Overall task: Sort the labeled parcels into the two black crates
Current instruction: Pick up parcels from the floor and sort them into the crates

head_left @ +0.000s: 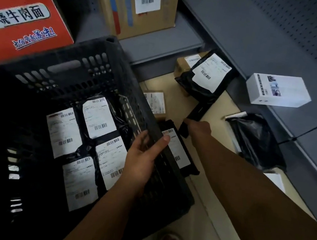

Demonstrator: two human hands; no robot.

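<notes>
A black crate (92,66) fills the left of the view, tilted, with several black bagged parcels (98,116) lying label-up inside. My left hand (143,158) grips the crate's right rim, thumb outside and fingers inside. My right hand (198,128) reaches to the floor just past the crate and grips the near end of a long slim black parcel (197,109). The slim parcel's far end lies under a black bagged parcel with a white label (209,74). A flat black labeled parcel (178,150) lies beside the crate, under my right wrist. Only one crate shows.
A small brown labeled box (156,101) and a brown box (182,65) lie on the beige floor (225,106). A black bag (257,140) lies at the right. A white carton (279,90) sits on the grey shelf. A tall cardboard box (147,8) and a red box (22,15) stand behind the crate.
</notes>
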